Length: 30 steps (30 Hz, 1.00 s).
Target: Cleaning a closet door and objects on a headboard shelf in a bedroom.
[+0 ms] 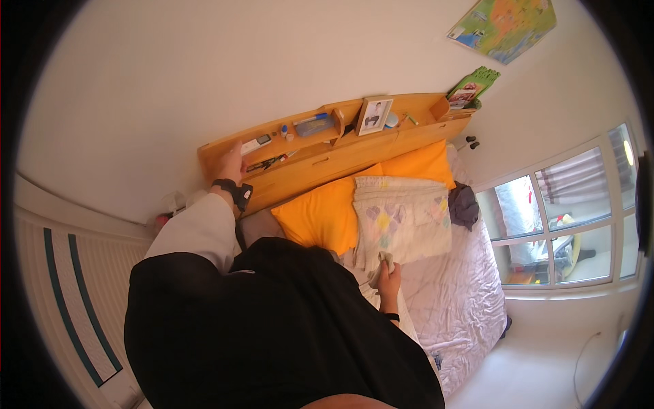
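Note:
At the left end of the wooden headboard shelf (306, 144), my left hand (232, 164) reaches to the near end of a white remote control (256, 145) with a small screen. The fingertips meet or overlap that end, and whether they grip it I cannot tell. A dark band with a device (240, 194) circles the left wrist. Lower down, my right hand (390, 284) holds a crumpled pale cloth (383, 267) over the bed. Beyond it lies a folded quilt with coloured patches (403, 217), against orange pillows (322, 217).
Along the headboard stand a small blue-capped bottle (284, 131), a translucent case (312, 126), a framed photo (374, 116) and a round blue-and-white container (391, 120). Pens (268, 162) lie in the lower compartment. Dark clothing (464, 206) rests by the quilt; a window (557, 214) is at right.

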### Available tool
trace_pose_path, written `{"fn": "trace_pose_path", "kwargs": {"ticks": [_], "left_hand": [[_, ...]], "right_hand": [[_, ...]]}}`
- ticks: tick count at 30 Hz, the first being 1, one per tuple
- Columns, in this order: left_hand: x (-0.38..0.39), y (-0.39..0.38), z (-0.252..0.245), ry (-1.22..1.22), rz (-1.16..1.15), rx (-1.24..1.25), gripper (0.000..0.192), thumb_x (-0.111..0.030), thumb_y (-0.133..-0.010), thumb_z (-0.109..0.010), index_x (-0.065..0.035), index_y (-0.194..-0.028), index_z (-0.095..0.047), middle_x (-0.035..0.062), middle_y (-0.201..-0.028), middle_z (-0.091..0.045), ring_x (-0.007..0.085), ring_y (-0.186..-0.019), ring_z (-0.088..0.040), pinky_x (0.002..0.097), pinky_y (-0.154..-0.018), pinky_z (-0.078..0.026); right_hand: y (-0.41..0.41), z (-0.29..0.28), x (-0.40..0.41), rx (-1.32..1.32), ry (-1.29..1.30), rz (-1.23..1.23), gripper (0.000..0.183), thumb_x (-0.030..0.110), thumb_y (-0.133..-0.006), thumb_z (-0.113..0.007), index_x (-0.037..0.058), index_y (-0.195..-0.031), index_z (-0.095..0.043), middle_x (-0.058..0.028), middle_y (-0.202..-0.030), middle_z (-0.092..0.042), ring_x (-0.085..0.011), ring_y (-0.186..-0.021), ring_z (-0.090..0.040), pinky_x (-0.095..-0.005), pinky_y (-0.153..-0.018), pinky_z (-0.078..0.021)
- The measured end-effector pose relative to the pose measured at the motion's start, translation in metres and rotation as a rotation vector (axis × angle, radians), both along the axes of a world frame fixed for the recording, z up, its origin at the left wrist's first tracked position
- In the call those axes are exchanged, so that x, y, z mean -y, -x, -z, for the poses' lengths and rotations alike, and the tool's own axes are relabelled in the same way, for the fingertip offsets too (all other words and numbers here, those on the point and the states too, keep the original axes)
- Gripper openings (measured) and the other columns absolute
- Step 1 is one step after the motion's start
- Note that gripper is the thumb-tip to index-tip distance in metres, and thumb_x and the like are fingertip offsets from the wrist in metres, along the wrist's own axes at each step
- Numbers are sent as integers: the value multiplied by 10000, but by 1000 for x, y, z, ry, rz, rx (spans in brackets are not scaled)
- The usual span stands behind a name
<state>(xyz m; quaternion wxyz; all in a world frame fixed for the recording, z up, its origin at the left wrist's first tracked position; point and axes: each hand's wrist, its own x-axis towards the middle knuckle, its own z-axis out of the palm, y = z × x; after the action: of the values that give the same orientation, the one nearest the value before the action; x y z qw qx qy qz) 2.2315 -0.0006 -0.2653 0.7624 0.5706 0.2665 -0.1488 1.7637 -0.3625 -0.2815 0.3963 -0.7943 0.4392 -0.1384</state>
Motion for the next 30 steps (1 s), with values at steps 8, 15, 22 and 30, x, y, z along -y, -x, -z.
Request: {"fn": "trace_pose_path", "kwargs": {"ticks": [8, 15, 22, 30], "left_hand": [[15, -3, 6, -372, 151, 36, 485, -545, -896, -679, -71, -801, -636, 25, -584, -478, 159, -441, -414, 342, -406, -300], [39, -5, -2, -474, 421, 76, 523, -448, -862, -722, 29, -1073, -682, 139, -870, -678, 229, -765, -653, 416, -623, -502], [41, -8, 23, -914, 473, 397, 425, -220, -837, -753, 43, -1146, -625, 267, -1092, -687, 413, -1038, -664, 458, -900, -520], [6, 13, -22, -1124, 427, 557, 293, -256, -895, -689, 4, -1017, -631, 235, -1007, -695, 421, -971, -660, 474, -870, -525]], "right_hand": [[-3, 11, 5, -58, 133, -72, 424, 397, -938, -642, 7, -1099, -599, -204, -880, -670, -313, -796, -661, -414, -695, -518], [-17, -11, -8, -114, 61, -70, 487, 437, -922, -640, 2, -1138, -602, -241, -918, -672, -374, -837, -657, -447, -737, -511], [-11, -16, -16, -147, 185, -117, 465, 387, -934, -642, -9, -1171, -589, -301, -984, -678, -440, -926, -669, -465, -783, -523], [-35, -6, -9, -126, 147, -156, 484, 406, -934, -640, 15, -1215, -588, -301, -1045, -675, -448, -990, -658, -475, -827, -521]]}}
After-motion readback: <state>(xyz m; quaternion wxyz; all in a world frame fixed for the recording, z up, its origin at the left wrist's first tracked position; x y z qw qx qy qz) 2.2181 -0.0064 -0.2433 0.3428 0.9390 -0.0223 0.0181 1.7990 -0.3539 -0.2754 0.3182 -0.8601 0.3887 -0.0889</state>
